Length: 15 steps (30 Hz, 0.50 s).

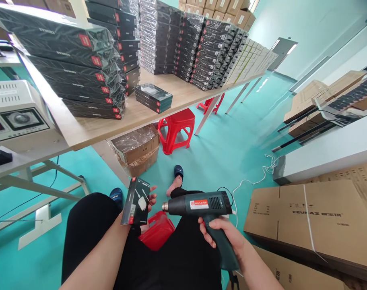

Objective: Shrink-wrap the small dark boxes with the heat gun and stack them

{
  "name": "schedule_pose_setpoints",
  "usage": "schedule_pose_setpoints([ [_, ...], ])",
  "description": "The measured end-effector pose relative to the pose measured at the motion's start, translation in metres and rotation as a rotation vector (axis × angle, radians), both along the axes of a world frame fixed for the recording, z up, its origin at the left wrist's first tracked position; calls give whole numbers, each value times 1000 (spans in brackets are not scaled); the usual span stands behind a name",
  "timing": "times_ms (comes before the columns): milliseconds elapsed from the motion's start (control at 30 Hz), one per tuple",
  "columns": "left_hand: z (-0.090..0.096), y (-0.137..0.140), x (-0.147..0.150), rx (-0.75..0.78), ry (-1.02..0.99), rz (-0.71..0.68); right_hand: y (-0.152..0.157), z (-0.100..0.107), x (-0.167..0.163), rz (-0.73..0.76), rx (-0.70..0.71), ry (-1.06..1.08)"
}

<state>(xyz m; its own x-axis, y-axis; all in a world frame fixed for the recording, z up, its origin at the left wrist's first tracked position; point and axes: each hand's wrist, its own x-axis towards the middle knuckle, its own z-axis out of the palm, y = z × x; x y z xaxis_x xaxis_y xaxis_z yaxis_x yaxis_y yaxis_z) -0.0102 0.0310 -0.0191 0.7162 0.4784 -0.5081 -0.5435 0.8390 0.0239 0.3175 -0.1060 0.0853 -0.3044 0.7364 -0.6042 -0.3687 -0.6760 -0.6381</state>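
Observation:
In my left hand is a black box with a red corner label and a picture of a white charger and cable. The box stands tilted over my lap, its printed face toward the right, and my fingertips show past its right edge. My right hand is wrapped round the handle of a dark green heat gun. The metal nozzle points left at the box, with a gap between them. Whether the gun is running I cannot tell.
Stacks of film-wrapped black boxes line the wooden table. A small group of boxes lies near its edge. Left is a beige machine with a dial. A red stool, open carton and large cartons stand around me.

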Motion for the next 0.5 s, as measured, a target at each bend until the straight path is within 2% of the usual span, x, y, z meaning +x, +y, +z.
schedule_pose_setpoints([
  [100, 7, -1, 7, -24, 26, -81, 29, -2, -19, -117, 9, -20],
  [200, 6, -9, 9, 44, 48, 21, 57, 4, -50, -134, 96, -26],
  [233, 5, -11, 8, 62, 74, 57, 63, 9, -58, -90, 127, -12],
  [300, 2, -15, 3, 75, 154, 112, 68, 20, -66, 104, 165, 25],
  [400, 2, -18, -5, 127, 212, 187, 57, 29, -53, 454, 152, 22],
  [433, 4, -18, -6, 156, 214, 209, 51, 27, -43, 504, 128, 4],
  [500, 10, -19, -7, 187, 237, 234, 37, 14, -21, 419, 71, -72],
])
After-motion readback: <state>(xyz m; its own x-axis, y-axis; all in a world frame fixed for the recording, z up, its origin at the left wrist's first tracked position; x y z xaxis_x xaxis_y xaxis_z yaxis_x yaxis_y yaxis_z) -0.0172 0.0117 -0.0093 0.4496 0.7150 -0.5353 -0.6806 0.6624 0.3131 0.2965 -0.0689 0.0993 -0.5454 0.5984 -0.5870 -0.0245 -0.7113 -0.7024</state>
